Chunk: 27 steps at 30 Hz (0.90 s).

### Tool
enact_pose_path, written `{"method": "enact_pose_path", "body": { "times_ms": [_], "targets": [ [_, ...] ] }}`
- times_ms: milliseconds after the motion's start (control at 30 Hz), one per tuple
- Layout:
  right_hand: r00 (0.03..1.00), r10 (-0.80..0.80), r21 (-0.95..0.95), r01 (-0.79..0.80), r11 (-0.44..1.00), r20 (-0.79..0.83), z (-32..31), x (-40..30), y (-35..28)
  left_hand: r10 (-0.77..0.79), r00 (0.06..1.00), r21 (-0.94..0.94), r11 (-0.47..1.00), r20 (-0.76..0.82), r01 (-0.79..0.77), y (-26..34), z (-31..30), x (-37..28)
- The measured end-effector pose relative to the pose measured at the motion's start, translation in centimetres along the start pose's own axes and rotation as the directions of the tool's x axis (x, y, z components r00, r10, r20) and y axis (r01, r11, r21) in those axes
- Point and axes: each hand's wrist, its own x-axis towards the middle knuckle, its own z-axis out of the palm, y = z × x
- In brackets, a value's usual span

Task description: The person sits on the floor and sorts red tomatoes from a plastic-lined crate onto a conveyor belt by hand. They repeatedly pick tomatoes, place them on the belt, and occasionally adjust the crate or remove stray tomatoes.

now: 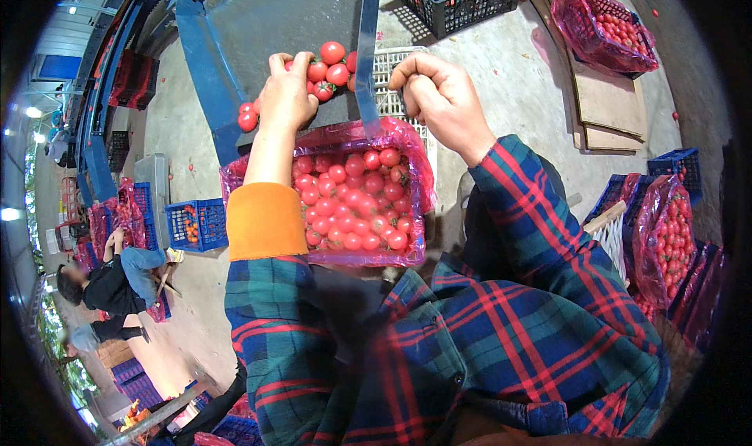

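My left hand (pixel 286 98) reaches onto the dark bed of a blue-sided metal chute (pixel 273 20), its fingers curved around red tomatoes. More tomatoes (pixel 337 74) lie just right of it, against the chute's side lip, and a few (pixel 247 121) sit to its left. Beyond that lip, my right hand (pixel 437 96) hovers with curled fingers above a white plastic crate (pixel 385 64); its palm side is hidden. Below the chute's mouth stands a crate lined with pink plastic film (pixel 418 152), filled with cherry tomatoes (pixel 352 202), some with green stems.
A black crate (pixel 464 2) stands at the top, with flattened cardboard (pixel 608 102) to its right. Lined tomato crates stand upper right (pixel 631 34) and right (pixel 672 243). At left are a blue crate (pixel 197 225) and a seated person (pixel 111 281) handling pink film.
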Motion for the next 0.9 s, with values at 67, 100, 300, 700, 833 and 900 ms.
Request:
{"method": "enact_pose_path", "body": {
  "times_ms": [67, 100, 300, 700, 833, 900],
  "targets": [
    [1.000, -0.008, 0.007, 0.008, 1.000, -0.006, 0.0, 0.0, 0.0, -0.012, 1.000, -0.052, 0.999, 0.001, 0.012, -0.1, 0.0, 0.1],
    [1.000, -0.015, 0.008, 0.015, 1.000, 0.006, -0.1, 0.1, 0.2, -0.008, 1.000, -0.092, 0.996, -0.008, 0.007, -0.4, -0.1, 0.2],
    [0.999, -0.032, -0.018, 0.032, 0.999, 0.021, -0.6, 0.2, 0.3, -0.188, 0.970, -0.801, 0.551, 0.152, 0.232, -2.8, -1.8, -1.1],
    [0.987, -0.160, -0.064, 0.160, 0.985, -0.004, -0.2, 0.7, 2.1, 0.136, 0.956, -0.581, 0.813, 0.261, 0.043, 4.2, 1.0, -21.6],
    [0.988, -0.151, -0.066, 0.152, 0.986, 0.015, 0.0, 1.0, 2.0, -0.025, 0.981, -0.416, 0.903, 0.194, 0.105, 5.9, 2.4, -25.0],
    [0.987, -0.158, -0.058, 0.159, 0.986, 0.014, -0.1, 1.0, 2.2, -0.047, 0.975, -0.374, 0.919, 0.216, 0.127, 6.4, 2.2, -25.4]
  ]
}}
